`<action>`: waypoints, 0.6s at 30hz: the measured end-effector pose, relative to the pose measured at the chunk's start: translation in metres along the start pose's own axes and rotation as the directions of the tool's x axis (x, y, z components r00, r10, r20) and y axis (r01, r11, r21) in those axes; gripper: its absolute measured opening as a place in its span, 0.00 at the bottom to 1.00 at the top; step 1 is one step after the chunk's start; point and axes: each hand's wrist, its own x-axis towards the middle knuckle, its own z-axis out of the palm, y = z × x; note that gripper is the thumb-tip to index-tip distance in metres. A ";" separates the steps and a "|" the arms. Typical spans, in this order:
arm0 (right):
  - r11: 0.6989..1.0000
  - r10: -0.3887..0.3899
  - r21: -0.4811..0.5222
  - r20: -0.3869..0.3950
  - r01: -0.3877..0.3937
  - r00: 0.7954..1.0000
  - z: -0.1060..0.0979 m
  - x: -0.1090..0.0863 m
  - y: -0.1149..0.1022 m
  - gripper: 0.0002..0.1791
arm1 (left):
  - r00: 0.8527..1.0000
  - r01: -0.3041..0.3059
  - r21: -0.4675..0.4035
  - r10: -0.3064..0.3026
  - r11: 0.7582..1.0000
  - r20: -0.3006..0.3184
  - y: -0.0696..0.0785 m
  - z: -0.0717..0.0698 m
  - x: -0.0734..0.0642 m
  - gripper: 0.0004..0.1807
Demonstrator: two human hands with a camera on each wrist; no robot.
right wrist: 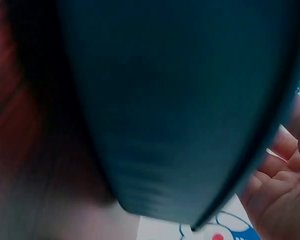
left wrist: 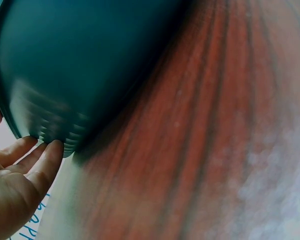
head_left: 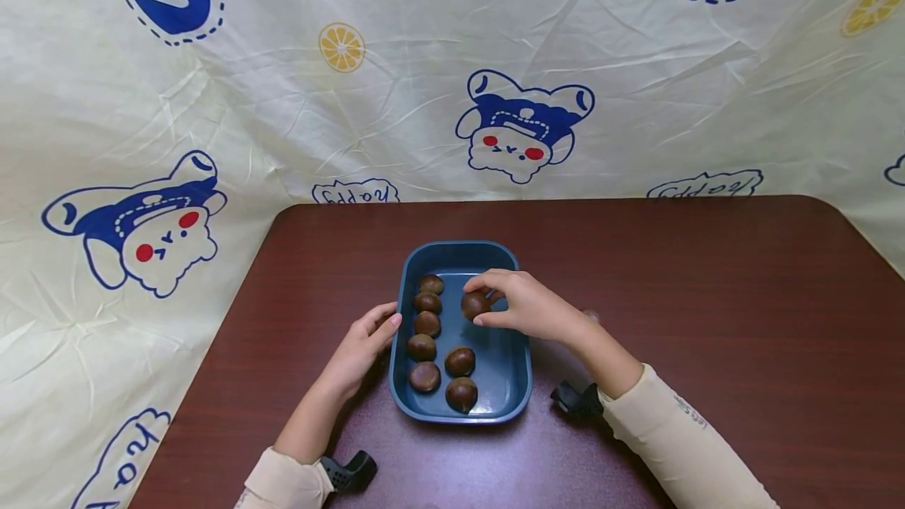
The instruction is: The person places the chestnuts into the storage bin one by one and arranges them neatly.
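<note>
A blue rectangular tray [head_left: 505,407] lies on the table in the head view. Several brown chestnuts [head_left: 425,377] form a column along its left wall, and two more chestnuts [head_left: 460,361] sit beside them near the front. My right hand [head_left: 523,305] pinches another chestnut [head_left: 475,305] between thumb and fingers over the tray's back half. Fairly straight fingers of my left hand [head_left: 364,348] touch the tray's left side; the left wrist view shows fingertips [left wrist: 52,150] against its outer wall. In the right wrist view the tray wall hides the held chestnut.
The dark red-brown table [head_left: 672,297] extends on both sides of the tray. A small brownish object [head_left: 591,315] shows partly behind my right forearm, its kind unclear. A white cloth [head_left: 396,116] with printed cartoon figures hangs beyond the table.
</note>
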 end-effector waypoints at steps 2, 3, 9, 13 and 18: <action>1.000 -0.015 -0.003 0.025 0.015 1.000 0.005 0.006 -0.001 0.23 | 1.000 0.004 -0.002 -0.004 1.000 -0.001 0.000 0.000 0.000 0.24; 1.000 -0.021 -0.007 0.035 0.021 0.999 0.008 0.009 -0.002 0.22 | 1.000 0.004 -0.001 -0.004 1.000 0.000 0.000 0.000 0.000 0.24; 0.998 -0.036 -0.043 0.110 0.041 0.993 0.022 0.022 -0.003 0.22 | 1.000 0.007 -0.011 -0.007 1.000 -0.002 0.001 0.001 0.000 0.24; 0.996 -0.027 -0.075 0.157 0.039 0.987 0.030 0.027 0.000 0.21 | 1.000 0.010 -0.021 -0.010 1.000 -0.006 0.002 0.002 -0.001 0.23; 0.996 -0.011 -0.086 0.203 0.029 0.979 0.034 0.030 0.002 0.20 | 1.000 0.007 -0.019 -0.007 1.000 -0.009 0.002 0.002 -0.001 0.23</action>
